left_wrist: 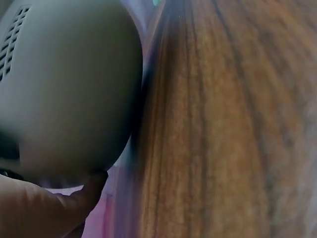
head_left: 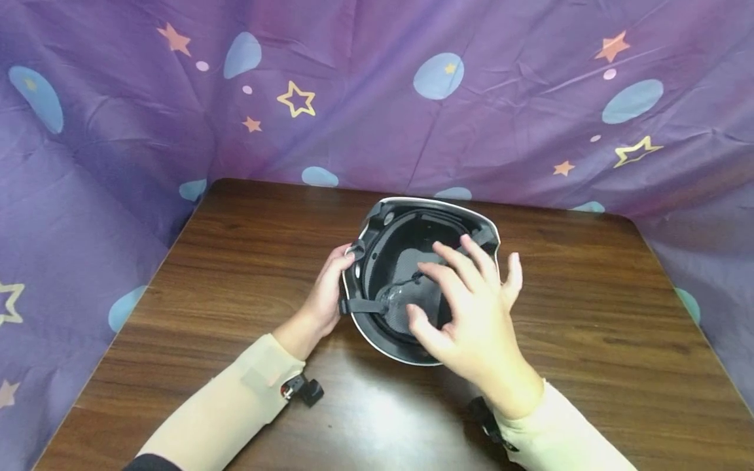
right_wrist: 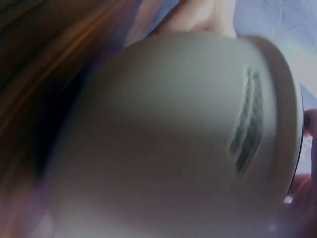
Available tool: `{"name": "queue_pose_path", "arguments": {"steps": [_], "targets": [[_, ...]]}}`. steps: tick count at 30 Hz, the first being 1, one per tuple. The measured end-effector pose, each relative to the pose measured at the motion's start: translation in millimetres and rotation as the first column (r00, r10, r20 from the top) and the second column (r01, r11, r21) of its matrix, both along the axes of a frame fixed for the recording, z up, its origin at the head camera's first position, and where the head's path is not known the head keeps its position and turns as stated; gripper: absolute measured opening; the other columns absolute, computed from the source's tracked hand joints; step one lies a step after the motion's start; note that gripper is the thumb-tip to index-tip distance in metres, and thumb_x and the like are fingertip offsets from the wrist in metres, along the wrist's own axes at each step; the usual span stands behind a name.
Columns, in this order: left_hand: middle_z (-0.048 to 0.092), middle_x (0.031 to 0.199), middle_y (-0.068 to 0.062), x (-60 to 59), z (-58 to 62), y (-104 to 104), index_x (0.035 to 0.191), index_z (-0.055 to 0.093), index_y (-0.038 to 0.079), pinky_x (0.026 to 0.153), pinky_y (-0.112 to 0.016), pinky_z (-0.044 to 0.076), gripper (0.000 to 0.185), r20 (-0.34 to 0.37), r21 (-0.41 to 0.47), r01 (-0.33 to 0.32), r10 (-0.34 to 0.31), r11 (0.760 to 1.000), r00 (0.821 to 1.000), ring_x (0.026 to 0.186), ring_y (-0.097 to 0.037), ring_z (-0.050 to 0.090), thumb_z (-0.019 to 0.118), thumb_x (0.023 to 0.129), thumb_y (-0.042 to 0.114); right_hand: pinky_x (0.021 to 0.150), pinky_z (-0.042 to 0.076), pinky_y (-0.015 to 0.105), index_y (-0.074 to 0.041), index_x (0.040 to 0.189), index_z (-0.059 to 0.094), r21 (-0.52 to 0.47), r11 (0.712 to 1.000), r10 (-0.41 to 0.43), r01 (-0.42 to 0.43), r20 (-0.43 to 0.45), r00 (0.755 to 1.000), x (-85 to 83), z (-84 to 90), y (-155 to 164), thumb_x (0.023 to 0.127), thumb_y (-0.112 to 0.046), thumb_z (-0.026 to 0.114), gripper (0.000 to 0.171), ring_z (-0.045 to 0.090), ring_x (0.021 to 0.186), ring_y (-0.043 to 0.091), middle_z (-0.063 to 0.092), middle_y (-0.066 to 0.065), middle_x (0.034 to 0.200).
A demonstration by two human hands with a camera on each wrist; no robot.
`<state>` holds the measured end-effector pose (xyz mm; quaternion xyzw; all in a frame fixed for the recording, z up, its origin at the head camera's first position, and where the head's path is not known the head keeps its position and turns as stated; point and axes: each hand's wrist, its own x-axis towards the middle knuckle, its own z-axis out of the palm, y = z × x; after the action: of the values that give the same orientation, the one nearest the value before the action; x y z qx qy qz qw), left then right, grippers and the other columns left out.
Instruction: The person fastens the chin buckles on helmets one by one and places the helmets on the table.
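A helmet point(head_left: 403, 261) is held with its hollow side facing up toward the head camera, showing black padding and a dark strap point(head_left: 366, 306). My left hand point(head_left: 321, 294) grips its left rim, thumb on the edge and the other fingers hidden behind the shell. Over the hollow and right side, my right hand point(head_left: 480, 317) spreads its fingers, loosely bent, with nothing grasped between them. Both wrist views show the smooth, pale outer shell point(left_wrist: 79, 84); slotted vents point(right_wrist: 250, 121) appear on it in the right wrist view.
Beneath the helmet is a brown wood-grain table point(head_left: 235, 261). A purple curtain point(head_left: 365, 131) with stars and blue ovals hangs behind it and along both sides. Small black devices point(head_left: 309, 391) are strapped at the wrists over pale sleeves point(head_left: 226, 405).
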<state>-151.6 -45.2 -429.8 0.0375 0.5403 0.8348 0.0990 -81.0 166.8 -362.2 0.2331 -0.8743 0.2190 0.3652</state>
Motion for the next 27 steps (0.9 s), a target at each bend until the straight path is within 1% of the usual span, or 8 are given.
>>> {"name": "queue_pose_path", "arguments": {"steps": [4,7,10,12,17,22,25,27], "targets": [[0.065,0.113,-0.002,3.5,0.9,1.9,0.143,0.044,0.002,0.083,-0.027,0.053,0.048,-0.007,-0.036,-0.023,0.023,0.999,1.0,0.095,-0.014,0.064,0.043,0.102,0.026,0.116,0.027,0.071,-0.012,0.115,0.076,0.041,0.992,0.114,-0.119,0.112,0.987,2.8,5.1,-13.5,0.086,-0.044,0.073,0.044,0.057,0.134,0.038,0.071,0.011,0.133],[0.062,0.117,-0.006,6.3,2.4,4.0,0.142,0.041,0.003,0.083,-0.026,0.053,0.047,-0.01,-0.047,-0.05,0.05,0.998,0.999,0.096,-0.015,0.063,0.043,0.101,0.026,0.11,0.046,0.056,-0.01,0.121,0.075,0.101,0.967,0.204,-0.235,0.248,0.947,7.0,6.5,-21.3,0.087,-0.044,0.078,0.048,0.064,0.125,0.032,0.073,0.01,0.128],[0.057,0.123,-0.01,8.8,5.0,6.0,0.142,0.038,0.005,0.086,-0.025,0.051,0.047,-0.017,-0.065,-0.067,0.066,0.996,0.998,0.1,-0.017,0.061,0.044,0.1,0.027,0.106,0.052,0.047,-0.01,0.128,0.073,0.162,0.938,0.237,-0.307,0.345,0.908,10.7,4.1,-29.2,0.088,-0.046,0.082,0.055,0.068,0.12,0.028,0.073,0.008,0.128],[0.055,0.127,-0.013,9.9,6.2,6.9,0.142,0.036,0.005,0.088,-0.025,0.051,0.048,-0.024,-0.077,-0.065,0.064,0.995,0.998,0.103,-0.02,0.06,0.045,0.101,0.027,0.106,0.053,0.045,-0.009,0.132,0.071,0.167,0.934,0.235,-0.315,0.378,0.896,11.6,0.5,-34.3,0.088,-0.048,0.084,0.061,0.069,0.119,0.027,0.073,0.007,0.127],[0.053,0.133,-0.019,11.9,7.5,8.0,0.144,0.033,0.005,0.091,-0.027,0.05,0.049,-0.03,-0.09,-0.064,0.062,0.994,0.998,0.105,-0.024,0.06,0.046,0.101,0.026,0.096,0.057,0.045,-0.007,0.133,0.069,0.15,0.96,0.168,-0.235,0.363,0.916,10.9,-9.1,-40.9,0.088,-0.052,0.083,0.065,0.071,0.108,0.025,0.074,0.006,0.117],[0.054,0.132,-0.018,12.1,7.7,8.7,0.14,0.036,0.004,0.1,-0.029,0.045,0.046,-0.059,-0.127,-0.099,0.092,0.987,0.994,0.112,-0.025,0.058,0.049,0.1,0.023,0.086,0.055,0.045,-0.009,0.115,0.072,0.132,0.97,0.152,-0.202,0.318,0.936,11.1,-12.6,-40.1,0.087,-0.05,0.084,0.051,0.067,0.092,0.023,0.07,0.002,0.099],[0.055,0.129,-0.014,10.8,8.3,8.8,0.137,0.039,0.004,0.103,-0.029,0.039,0.042,-0.074,-0.143,-0.136,0.127,0.98,0.989,0.116,-0.022,0.054,0.05,0.101,0.023,0.082,0.055,0.041,-0.013,0.102,0.071,0.112,0.969,0.178,-0.221,0.303,0.936,11.1,-12.3,-38.7,0.085,-0.046,0.087,0.041,0.065,0.086,0.021,0.068,-0.002,0.091],[0.055,0.123,-0.009,8.9,8.7,8.7,0.134,0.041,0.004,0.102,-0.028,0.038,0.038,-0.076,-0.109,-0.163,0.155,0.981,0.985,0.114,-0.019,0.053,0.046,0.101,0.022,0.078,0.055,0.039,-0.015,0.094,0.069,0.093,0.967,0.201,-0.238,0.298,0.933,11.0,-12.2,-37.7,0.083,-0.043,0.09,0.037,0.064,0.082,0.018,0.066,-0.005,0.087]]}}
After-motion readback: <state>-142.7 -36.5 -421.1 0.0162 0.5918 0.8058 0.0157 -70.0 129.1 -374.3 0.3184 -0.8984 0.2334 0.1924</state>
